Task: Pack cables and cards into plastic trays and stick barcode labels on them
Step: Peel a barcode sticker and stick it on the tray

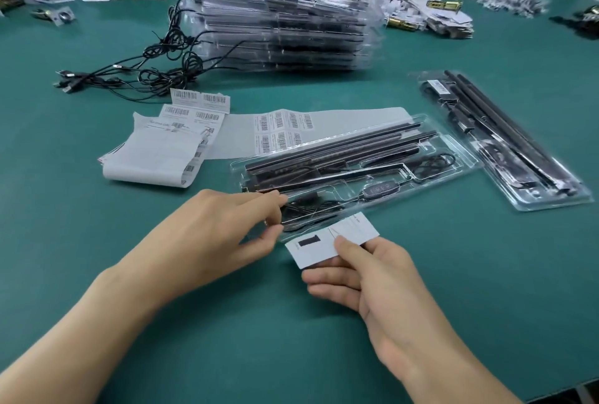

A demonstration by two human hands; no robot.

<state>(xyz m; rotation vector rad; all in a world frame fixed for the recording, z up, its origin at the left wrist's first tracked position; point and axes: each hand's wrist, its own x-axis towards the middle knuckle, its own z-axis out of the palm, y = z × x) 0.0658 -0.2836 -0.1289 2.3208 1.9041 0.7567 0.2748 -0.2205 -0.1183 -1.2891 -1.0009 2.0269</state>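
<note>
Green table: under both hands, carrying everything here.
Stack of filled trays: far ahead of the hands. It looks bulky and slippery, so it is likely to slide if nudged.
Open tray: just beyond the fingertips of both hands, running ahead and to the right. It is thin clear plastic, light and flexible, and holds dark rods. It is probably best held by the flat rim, since the middle will likely bow.
Labelled tray: well right of the right hand, closed, with a barcode sticker at its far end.
Barcode label sheets: ahead of the left hand, beyond the open tray. A curled backing strip lies further left. The stickers are thin and tacky, so they probably peel best from a corner.
Loose cables: far ahead and left of the left hand. They are limp and tangled, and likely to snag.
Left hand: fingers and thumb pinch the near-left end of the open tray. I cannot tell whether the cable is caught in the pinch too.
Right hand: thumb on top and fingers curled beneath, pinching the card.
Tray cable: coiled in the near compartment, at the left fingertips. It is soft and springy and may lift out unless pressed down.
Card: in the right hand, just outside the tray's near edge and not yet inside. It is light, stiff paper that an edge grip suits, though it bends easily.
</note>
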